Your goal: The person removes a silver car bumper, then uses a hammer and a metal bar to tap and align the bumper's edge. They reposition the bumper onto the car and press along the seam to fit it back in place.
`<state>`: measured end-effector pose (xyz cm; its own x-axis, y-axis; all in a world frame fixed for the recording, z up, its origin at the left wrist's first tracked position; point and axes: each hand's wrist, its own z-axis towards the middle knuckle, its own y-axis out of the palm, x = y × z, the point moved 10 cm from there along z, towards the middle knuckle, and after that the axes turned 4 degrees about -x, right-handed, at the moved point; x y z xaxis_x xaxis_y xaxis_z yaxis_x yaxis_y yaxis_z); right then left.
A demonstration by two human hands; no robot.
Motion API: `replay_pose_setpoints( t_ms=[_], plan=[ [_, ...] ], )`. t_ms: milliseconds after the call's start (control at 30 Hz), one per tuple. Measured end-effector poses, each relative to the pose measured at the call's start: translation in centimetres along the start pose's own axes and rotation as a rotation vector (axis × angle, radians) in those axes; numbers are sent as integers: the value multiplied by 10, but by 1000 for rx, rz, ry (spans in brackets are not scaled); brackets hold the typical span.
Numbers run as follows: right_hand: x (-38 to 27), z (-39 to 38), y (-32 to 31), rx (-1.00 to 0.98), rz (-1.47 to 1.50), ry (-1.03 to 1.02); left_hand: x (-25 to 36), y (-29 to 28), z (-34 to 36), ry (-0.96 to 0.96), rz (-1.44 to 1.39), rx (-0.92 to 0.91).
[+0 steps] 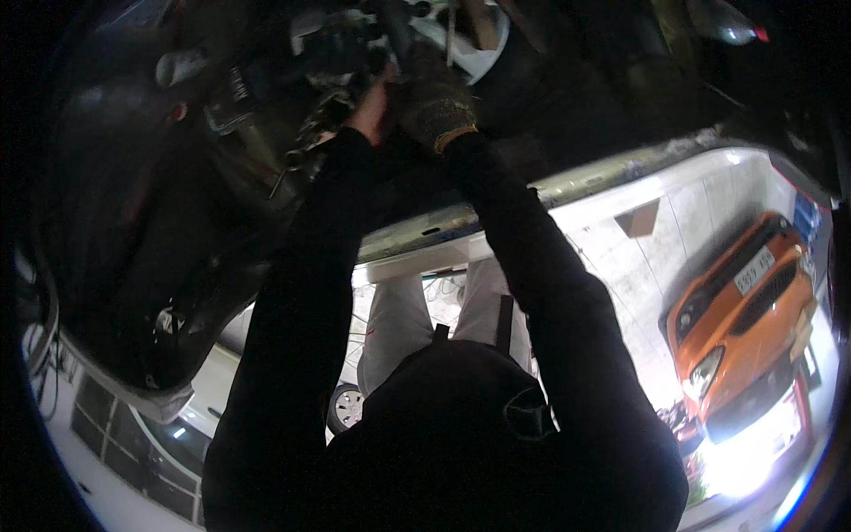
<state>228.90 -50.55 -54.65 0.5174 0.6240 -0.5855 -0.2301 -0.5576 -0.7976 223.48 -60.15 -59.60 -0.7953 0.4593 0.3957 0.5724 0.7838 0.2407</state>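
Note:
Both my hands are raised together among the dark mechanical parts (337,44) of a vehicle's underside. My bare left hand (370,106) has its fingers closed on something I cannot make out, in deep shadow. My right hand (436,105), in a knitted work glove, is closed beside it; what it holds is also hidden. A thin light rod (450,35) rises just above the right glove. A metal fitting with a small shank (295,161) hangs left of my left hand. A lighter curved part (487,49) sits to the upper right of my hands.
The body's metal sill (585,177) crosses below my hands. An orange car (736,328) stands at the right on a pale tiled floor (647,248) with a brown flat piece (636,222). A wheel (347,410) shows below, behind my body, and dark hoses (49,319) hang at the far left.

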Motion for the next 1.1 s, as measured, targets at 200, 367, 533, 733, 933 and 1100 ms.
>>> replay_pose_setpoints(
  t_ms=[200,367,533,733,933,1100],
  plan=[
    [77,15,-2,-276,155,-326,20,8,14,327,521,-137],
    [53,41,-1,-392,22,-272,26,19,1,115,589,-125],
    [27,52,3,-424,-28,-253,-6,-21,45,351,187,-376],
    [32,51,3,-406,-5,-169,-25,-15,64,305,-301,-528],
    [3,32,-34,-254,-151,80,-8,-64,7,710,612,397],
    [27,46,-20,-382,-170,-62,10,26,-16,1045,1016,434]
  ],
)
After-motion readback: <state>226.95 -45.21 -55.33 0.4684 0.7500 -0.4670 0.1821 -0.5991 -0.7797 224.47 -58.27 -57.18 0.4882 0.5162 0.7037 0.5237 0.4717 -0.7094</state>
